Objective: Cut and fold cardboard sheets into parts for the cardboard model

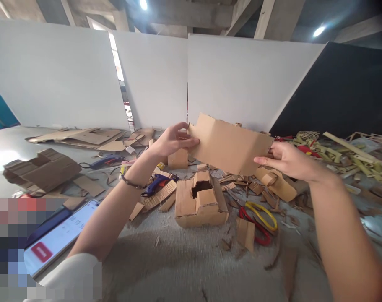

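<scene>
- Nearest me, a phone (61, 239) lies at lower left, partly behind the left forearm; a bare stretch of the gray table (165, 260) fills the foreground.
- Just beyond, scissors (268, 211) with red and yellow handles rest beside a small cardboard scrap (245, 234).
- A cardboard box (186, 209) with a ragged dark opening in its top sits near the center of the table, touched by neither hand.
- Above and beyond it, I have the cardboard sheet (231, 144) raised clear of the box, tilted, its right end lower.
- My left hand (176, 140) grips the sheet's left end, thumb on the near face, fingers partly hidden; my right hand (285, 159) pinches the right end, thumb in front. Both are closed only as far as the thin sheet allows.
- The step in hand looks to me like holding up and positioning the sheet; the next move, I judge, calls for even support at both ends, without bending it.
- Farther back lie a blue glue gun (159, 181), flat cardboard pieces (80, 136) at left and bamboo pieces (344, 155) at right, before white panels (247, 75).
</scene>
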### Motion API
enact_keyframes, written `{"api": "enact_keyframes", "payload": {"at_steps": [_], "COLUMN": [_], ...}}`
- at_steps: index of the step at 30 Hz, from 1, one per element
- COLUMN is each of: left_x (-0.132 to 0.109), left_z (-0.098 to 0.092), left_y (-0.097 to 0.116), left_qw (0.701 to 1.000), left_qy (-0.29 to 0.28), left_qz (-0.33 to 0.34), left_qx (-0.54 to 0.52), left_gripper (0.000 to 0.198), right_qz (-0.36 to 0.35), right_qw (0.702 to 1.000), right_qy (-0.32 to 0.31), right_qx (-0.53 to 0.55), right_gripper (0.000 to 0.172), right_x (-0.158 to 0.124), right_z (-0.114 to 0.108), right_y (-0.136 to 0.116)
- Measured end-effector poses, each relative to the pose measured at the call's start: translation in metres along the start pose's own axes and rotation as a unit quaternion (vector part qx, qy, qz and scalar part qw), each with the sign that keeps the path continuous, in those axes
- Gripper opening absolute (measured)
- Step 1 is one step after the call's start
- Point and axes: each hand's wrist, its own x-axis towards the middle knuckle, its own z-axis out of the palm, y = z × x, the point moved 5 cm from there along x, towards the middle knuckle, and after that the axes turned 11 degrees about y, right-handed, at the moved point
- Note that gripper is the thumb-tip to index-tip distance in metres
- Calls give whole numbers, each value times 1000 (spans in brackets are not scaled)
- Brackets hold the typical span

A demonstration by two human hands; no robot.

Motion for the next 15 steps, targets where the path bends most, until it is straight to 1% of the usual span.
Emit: {"api": "enact_keyframes", "payload": {"at_steps": [2, 3, 5, 8, 12, 15], "left_x": [-1, -2, -3, -6, -6, -5], "left_z": [-3, -4, -5, -2, -2, -2], "left_y": [4, 5, 8, 11, 8, 3], "left_qw": [999, 998, 995, 990, 988, 986], "left_qy": [-7, -12, -41, -87, -83, -76], "left_qz": [13, 16, 16, 8, -1, -3], "left_qx": [35, 57, 94, 109, 134, 148], "left_gripper": [36, 36, 39, 37, 38, 39], "right_qz": [0, 2, 5, 14, 32, 35], "right_qw": [1000, 999, 995, 987, 979, 979], "right_qy": [22, 40, 84, 134, 171, 177], "right_qx": [-22, -34, -56, -86, -105, -95], "right_gripper": [45, 45, 46, 52, 59, 59], "right_x": [0, 0, -1, -2, 0, 1], "right_z": [-4, -7, -13, -21, -24, -24], "right_y": [1, 1, 0, 2, 10, 12]}}
